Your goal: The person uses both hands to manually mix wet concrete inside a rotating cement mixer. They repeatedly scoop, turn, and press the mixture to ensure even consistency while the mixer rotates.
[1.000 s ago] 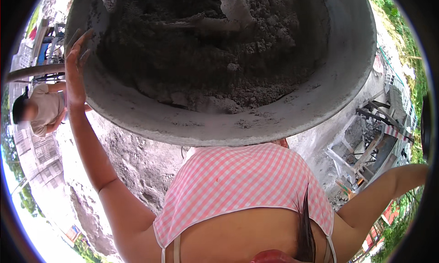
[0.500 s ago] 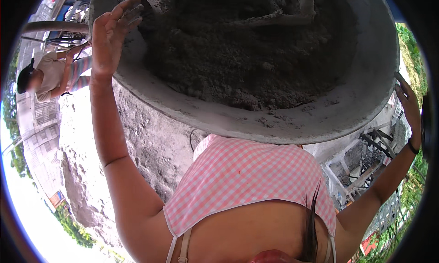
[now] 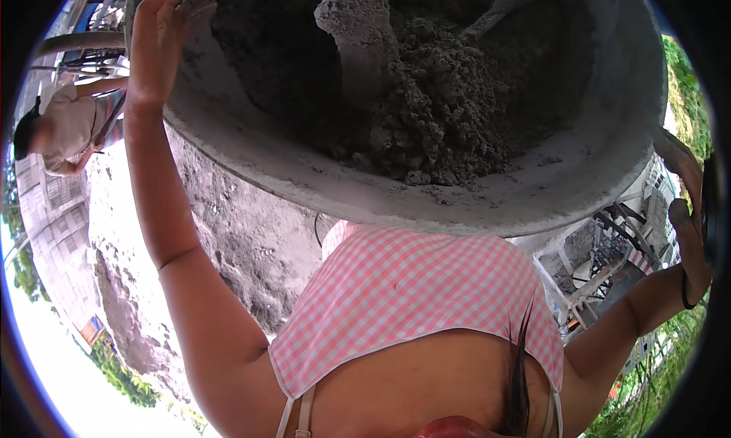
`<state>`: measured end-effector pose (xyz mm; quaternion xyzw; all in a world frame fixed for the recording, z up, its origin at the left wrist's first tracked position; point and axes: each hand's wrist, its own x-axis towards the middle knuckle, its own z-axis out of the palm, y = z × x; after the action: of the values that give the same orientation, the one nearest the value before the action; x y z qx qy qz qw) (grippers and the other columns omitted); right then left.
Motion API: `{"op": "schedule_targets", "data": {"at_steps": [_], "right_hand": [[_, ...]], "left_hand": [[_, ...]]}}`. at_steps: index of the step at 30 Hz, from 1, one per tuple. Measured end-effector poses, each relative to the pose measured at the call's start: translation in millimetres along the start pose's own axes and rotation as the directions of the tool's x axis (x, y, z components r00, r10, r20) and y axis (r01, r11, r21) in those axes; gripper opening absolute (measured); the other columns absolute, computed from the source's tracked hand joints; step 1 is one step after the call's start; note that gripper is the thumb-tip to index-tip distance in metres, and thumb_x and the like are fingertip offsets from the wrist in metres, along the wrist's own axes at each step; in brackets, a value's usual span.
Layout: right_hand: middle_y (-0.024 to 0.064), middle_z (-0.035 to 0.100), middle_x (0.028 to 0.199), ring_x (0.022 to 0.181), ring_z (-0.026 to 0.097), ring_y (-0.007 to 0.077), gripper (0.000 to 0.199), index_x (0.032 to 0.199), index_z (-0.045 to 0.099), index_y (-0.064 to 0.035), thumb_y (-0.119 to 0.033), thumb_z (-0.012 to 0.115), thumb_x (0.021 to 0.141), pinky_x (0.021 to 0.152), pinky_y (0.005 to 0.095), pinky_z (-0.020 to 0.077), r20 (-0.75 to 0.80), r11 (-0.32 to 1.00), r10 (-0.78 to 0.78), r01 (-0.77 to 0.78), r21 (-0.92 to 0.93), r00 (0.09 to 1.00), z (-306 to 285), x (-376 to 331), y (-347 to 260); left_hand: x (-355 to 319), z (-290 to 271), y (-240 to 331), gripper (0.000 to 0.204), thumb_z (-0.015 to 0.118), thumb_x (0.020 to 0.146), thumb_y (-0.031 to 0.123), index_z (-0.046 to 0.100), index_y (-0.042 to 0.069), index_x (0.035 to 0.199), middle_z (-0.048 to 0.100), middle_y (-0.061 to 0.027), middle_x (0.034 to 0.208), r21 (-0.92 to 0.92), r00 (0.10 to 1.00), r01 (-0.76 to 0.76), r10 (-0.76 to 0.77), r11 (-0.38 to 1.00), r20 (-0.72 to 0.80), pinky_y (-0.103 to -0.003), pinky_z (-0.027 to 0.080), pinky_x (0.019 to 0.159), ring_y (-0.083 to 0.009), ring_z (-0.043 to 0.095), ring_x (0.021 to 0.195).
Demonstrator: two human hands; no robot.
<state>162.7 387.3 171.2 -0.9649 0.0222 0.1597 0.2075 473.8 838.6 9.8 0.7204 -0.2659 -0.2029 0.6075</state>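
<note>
A large grey mixer drum opens in front of me, its rim close to my chest. Inside lies a crumbly grey cement mix, heaped toward the right of the middle. A thick mixing blade, crusted with mix, stands up out of it. My left hand is at the drum's left rim, dusty, fingers stretched out and holding nothing visible. At the right edge my right hand is beside the drum's outer side, thumb and fingers apart, its fingertips near the rim. The picture's dark border partly hides it.
A thinner coated bar slants inside the drum at upper right. On the left, a person in a light shirt stands beyond a rough grey mound. Metal framework is below the drum at right, with green plants beyond.
The blades have turned: a thick one now stands mid-drum, with mix heaped beside it. My left hand moved left and up; my right hand shifted outward, its thumb spreading. The person at left moved.
</note>
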Motion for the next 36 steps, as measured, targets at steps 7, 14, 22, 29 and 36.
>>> {"op": "schedule_targets", "data": {"at_steps": [7, 14, 22, 29, 36], "right_hand": [[0.0183, 0.061, 0.108, 0.104, 0.058, 0.0368, 0.048, 0.112, 0.059, -0.0008, -0.037, 0.068, 0.082, 0.086, 0.0437, 0.0481, 0.541, 0.915, -0.334, 0.403, -0.010, 0.772, 80.8, 82.4, -19.1], [0.0119, 0.063, 0.087, 0.083, 0.064, 0.0290, 0.030, 0.090, 0.062, -0.0030, -0.032, 0.066, 0.084, 0.073, 0.0397, 0.0512, 0.247, 0.771, -0.609, 0.635, -0.038, 0.754, 210.5, 136.7, -35.6], [0.0160, 0.064, 0.107, 0.103, 0.061, 0.0341, 0.040, 0.106, 0.065, -0.0021, -0.039, 0.058, 0.091, 0.086, 0.0433, 0.0508, 0.471, 0.934, -0.222, 0.325, -0.147, 0.853, 282.1, 270.9, 50.7], [0.0169, 0.040, 0.143, 0.125, 0.044, 0.0417, 0.075, 0.143, 0.038, -0.0117, -0.055, 0.060, 0.086, 0.106, 0.0486, 0.0384, 0.052, 0.971, 0.060, -0.046, -0.235, 0.997, 360.6, 378.2, 172.9], [0.0147, 0.015, 0.157, 0.141, 0.016, 0.0456, 0.098, 0.150, 0.024, -0.0173, -0.059, 0.071, 0.074, 0.107, 0.0657, 0.0238, 0.238, 0.934, 0.356, -0.338, -0.115, 0.904, 368.5, 393.0, 131.0]], "left_hand": [[57.6, 32.7, -57.4, 0.060, 0.040, 0.096, 0.054, 0.050, 0.010, 0.135, 0.038, -0.0137, 0.145, 0.349, 0.929, 0.180, -0.275, 0.920, 0.247, -0.042, 0.029, 0.107, -0.0312, 0.044, 0.125], [128.6, 70.1, -154.5, 0.055, 0.048, 0.093, 0.042, 0.049, 0.006, 0.135, 0.038, -0.0247, 0.143, 0.956, 0.820, -0.291, -0.525, -0.035, 0.230, -0.051, 0.033, 0.106, -0.0424, 0.047, 0.123], [158.0, 127.9, -278.8, 0.063, 0.046, 0.091, 0.049, 0.043, 0.012, 0.141, 0.017, -0.0203, 0.154, 0.927, 0.812, -0.203, -0.475, 0.316, 0.339, -0.056, 0.028, 0.109, -0.0442, 0.026, 0.137], [175.3, 145.8, -301.4, 0.061, 0.040, 0.094, 0.053, 0.038, 0.020, 0.145, 0.011, -0.0136, 0.157, 0.909, 0.883, 0.130, -0.464, 0.397, 0.076, -0.066, 0.011, 0.111, -0.0461, 0.005, 0.142], [138.0, 186.1, -353.3, 0.061, 0.039, 0.096, 0.051, 0.033, 0.020, 0.148, 0.007, -0.0132, 0.158, 0.788, 0.801, 0.369, -0.599, 0.493, 0.000, -0.066, 0.011, 0.110, -0.0491, 0.003, 0.141]]}}
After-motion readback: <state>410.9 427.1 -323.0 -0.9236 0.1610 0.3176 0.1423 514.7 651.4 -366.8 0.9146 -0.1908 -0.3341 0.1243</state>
